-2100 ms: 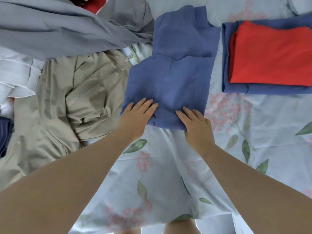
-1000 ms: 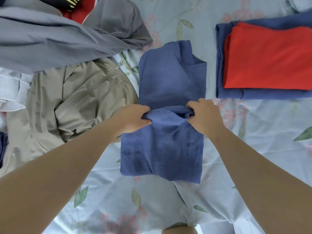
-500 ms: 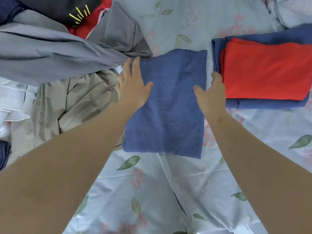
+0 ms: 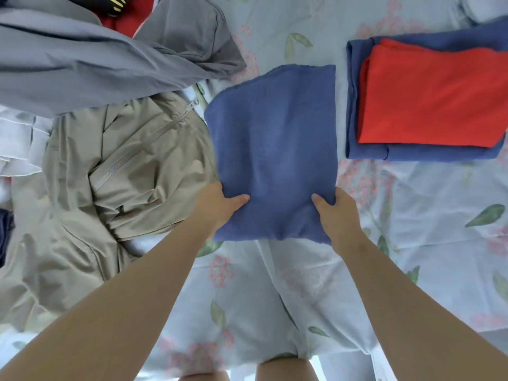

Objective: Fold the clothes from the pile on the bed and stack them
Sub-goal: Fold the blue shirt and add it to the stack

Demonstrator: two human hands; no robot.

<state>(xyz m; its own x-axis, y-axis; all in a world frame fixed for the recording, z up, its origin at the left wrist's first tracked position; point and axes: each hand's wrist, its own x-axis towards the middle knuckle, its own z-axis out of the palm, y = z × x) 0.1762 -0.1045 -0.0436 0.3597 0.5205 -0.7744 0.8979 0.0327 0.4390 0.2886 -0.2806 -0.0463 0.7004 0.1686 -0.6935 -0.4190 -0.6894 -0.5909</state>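
On the pale-blue flowered bedsheet (image 4: 412, 243) right in front of me lies the folded blue knit garment (image 4: 275, 149), a flat rectangle between the loose pile on my left and the finished stack on my right. My left hand (image 4: 217, 204) grips its near left corner and my right hand (image 4: 334, 210) its near right corner. On each side the thumb is pressed down on top of the cloth and the other fingers are tucked beneath it, out of my sight, so both hands are pinching the fabric. The far end of the garment rests on the sheet, and its left edge lies against the crumpled beige zip-front jacket (image 4: 123, 166). Beyond the jacket sprawls a large grey garment (image 4: 82, 64) with a scrap of red cloth (image 4: 123, 20) showing past it, and some white fabric (image 4: 19, 144) is bunched at the far left. To my right, with a strip of bare sheet in between, the stack sits squared up: a folded red garment (image 4: 431, 97) on top of a larger folded blue garment (image 4: 354, 105) whose edges show round it.
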